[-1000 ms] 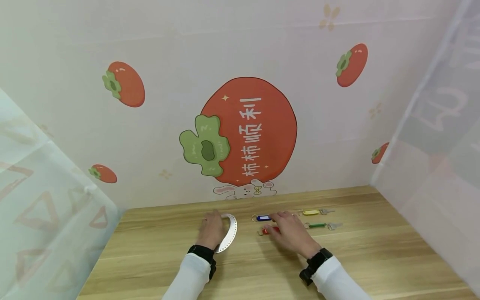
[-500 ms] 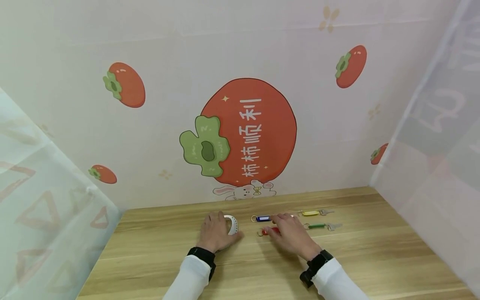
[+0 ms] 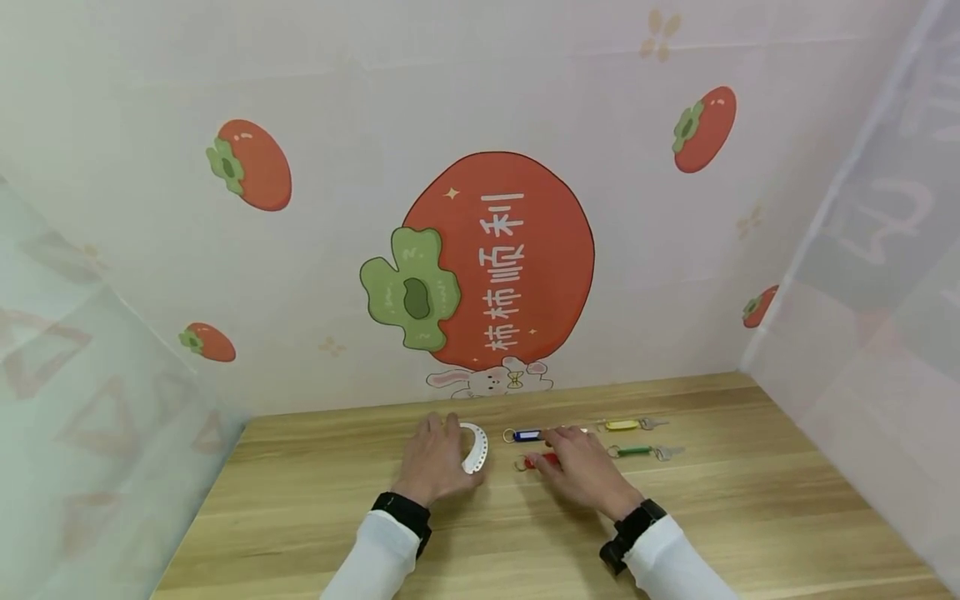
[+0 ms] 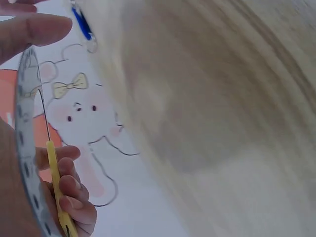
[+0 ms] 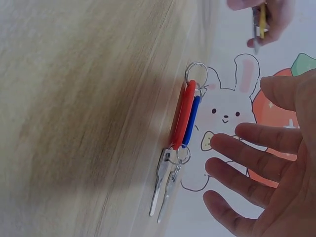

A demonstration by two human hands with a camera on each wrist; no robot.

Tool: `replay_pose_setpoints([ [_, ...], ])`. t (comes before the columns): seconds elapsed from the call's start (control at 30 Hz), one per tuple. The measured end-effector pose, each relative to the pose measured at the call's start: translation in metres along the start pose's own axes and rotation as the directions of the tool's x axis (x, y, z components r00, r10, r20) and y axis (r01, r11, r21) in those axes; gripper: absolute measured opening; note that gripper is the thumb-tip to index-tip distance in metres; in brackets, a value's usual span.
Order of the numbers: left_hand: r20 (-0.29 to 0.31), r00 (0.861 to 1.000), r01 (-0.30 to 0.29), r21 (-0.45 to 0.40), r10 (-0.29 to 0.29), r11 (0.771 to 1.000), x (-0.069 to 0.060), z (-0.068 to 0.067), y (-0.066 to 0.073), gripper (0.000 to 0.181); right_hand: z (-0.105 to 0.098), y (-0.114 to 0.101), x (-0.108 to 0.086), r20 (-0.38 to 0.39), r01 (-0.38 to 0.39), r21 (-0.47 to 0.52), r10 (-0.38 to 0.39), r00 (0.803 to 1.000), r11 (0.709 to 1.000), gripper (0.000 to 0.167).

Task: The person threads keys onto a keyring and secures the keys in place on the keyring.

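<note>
My left hand holds a white, crescent-shaped piece with small holes between thumb and fingers. In the left wrist view, its curled fingers also hold a thin tool with a yellow handle and a metal tip, beside the white piece. To the right, my right hand hovers with spread, lightly bent fingers near a red key tag and a blue key tag. The right wrist view shows the red tag and blue tag with rings and keys, the hand gripping neither.
Right of the right hand lie a yellow key tag and a green key tag, each with a key. The wooden table meets a printed backdrop behind, with fabric hanging at both sides.
The left hand has turned, its thumb swinging out to the right, and the white piece now sits between thumb and fingers, slightly farther right. My right hand has stayed in place.
</note>
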State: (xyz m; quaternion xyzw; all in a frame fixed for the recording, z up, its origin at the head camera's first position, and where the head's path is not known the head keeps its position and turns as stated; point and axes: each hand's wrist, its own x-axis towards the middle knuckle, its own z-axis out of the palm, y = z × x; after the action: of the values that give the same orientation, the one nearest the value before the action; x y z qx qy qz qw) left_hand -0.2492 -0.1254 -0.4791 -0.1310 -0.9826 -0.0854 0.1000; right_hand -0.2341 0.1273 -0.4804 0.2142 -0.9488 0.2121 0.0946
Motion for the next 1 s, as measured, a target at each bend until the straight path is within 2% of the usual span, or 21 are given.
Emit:
replay_pose_setpoints([
  [0.27,-0.016,0.997,-0.075,0.052,0.076,0.996,-0.005,-0.017,0.009,0.098,0.004,0.002,0.013,0.002,0.018,0.028,-0.018,1.0,0.999,0.037],
  [0.47,-0.01,0.995,-0.098,0.064,0.098,0.993,-0.012,-0.023,0.013,0.1,0.004,0.005,0.037,0.064,0.028,0.059,-0.032,0.997,0.998,0.019],
  [0.57,-0.022,0.993,-0.114,0.06,0.115,0.992,-0.015,-0.025,0.015,0.098,0.003,0.004,0.049,0.091,0.026,0.065,-0.032,0.995,0.998,0.016],
  [0.7,-0.037,0.989,-0.139,0.046,0.14,0.989,-0.019,-0.027,0.016,0.093,0.003,0.002,0.064,0.124,0.008,0.068,-0.016,0.992,0.998,0.021],
  [0.8,-0.047,0.985,-0.163,0.048,0.165,0.985,-0.021,-0.029,0.018,0.09,0.007,0.0,0.073,0.157,-0.034,0.073,0.022,0.987,0.997,0.024],
  [1.0,-0.056,0.971,-0.225,0.114,0.232,0.968,-0.024,-0.031,0.02,0.088,0.016,-0.002,0.082,0.196,-0.07,0.042,0.061,0.979,0.997,0.017],
])
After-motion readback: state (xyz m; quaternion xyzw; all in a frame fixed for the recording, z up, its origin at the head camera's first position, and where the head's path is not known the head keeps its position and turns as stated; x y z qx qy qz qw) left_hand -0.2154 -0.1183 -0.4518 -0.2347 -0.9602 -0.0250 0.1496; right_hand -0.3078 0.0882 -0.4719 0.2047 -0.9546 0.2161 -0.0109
